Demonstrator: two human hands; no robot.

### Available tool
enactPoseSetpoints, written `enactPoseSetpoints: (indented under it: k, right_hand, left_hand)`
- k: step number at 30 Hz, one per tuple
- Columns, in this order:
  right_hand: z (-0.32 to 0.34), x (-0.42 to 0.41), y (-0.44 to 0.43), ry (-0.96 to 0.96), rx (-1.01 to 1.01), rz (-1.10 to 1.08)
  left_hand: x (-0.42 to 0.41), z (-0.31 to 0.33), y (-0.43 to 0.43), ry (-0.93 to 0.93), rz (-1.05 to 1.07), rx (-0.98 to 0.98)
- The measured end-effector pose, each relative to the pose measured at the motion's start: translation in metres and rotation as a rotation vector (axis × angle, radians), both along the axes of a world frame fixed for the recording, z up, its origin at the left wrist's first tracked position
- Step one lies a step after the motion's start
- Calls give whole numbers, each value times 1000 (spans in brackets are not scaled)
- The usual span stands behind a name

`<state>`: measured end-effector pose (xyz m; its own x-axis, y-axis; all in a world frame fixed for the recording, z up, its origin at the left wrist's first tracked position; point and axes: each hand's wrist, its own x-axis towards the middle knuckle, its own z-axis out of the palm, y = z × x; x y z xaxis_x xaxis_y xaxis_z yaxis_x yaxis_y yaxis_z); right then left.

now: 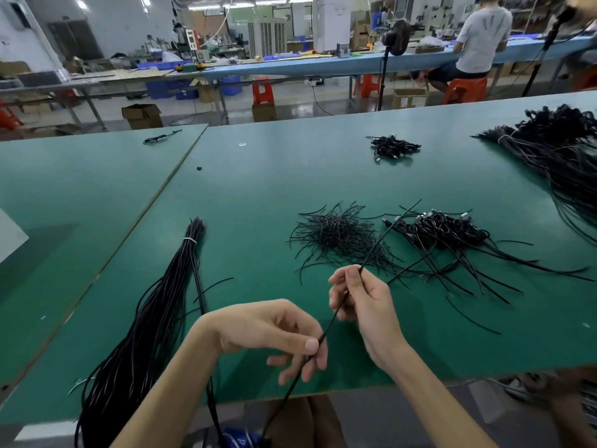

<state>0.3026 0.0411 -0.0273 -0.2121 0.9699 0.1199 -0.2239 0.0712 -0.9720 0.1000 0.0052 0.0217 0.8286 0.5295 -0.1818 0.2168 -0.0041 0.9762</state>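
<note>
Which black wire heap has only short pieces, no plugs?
The spiky heap of short black wire pieces beyond the right hand. The coiled black cables right of it carry plugs; the long black bundle left is tied.

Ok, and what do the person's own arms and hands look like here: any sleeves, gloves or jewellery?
Both are bare. The left hand and right hand wear no gloves, and no ring shows on the visible fingers. The left forearm and right forearm run uncovered to the bottom edge: no sleeve, watch or wristband in view. Visible nails are short and unpainted.
</note>
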Motion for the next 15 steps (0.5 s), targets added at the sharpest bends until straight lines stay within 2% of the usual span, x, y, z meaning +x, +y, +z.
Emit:
enactPoseSetpoints:
  k: [2,4,8,11,15]
  right_hand:
    - [1,-2,0,0,7,-8]
    - [2,-2,0,11,-4,-25]
    - [2,-2,-1,-22,16,-22]
    - [1,-2,-1,-46,21,-29]
    - [0,-1,1,-27,-5,-72]
  left_hand:
    - [-1,1,1,-145,-14,3]
    - [1,1,5,-336,74,-23]
    - [-1,-3,22,-756,511,-234]
    - [-3,-11,35,-867,765,-262]
    - [-8,-23,48,-1007,1000,-346]
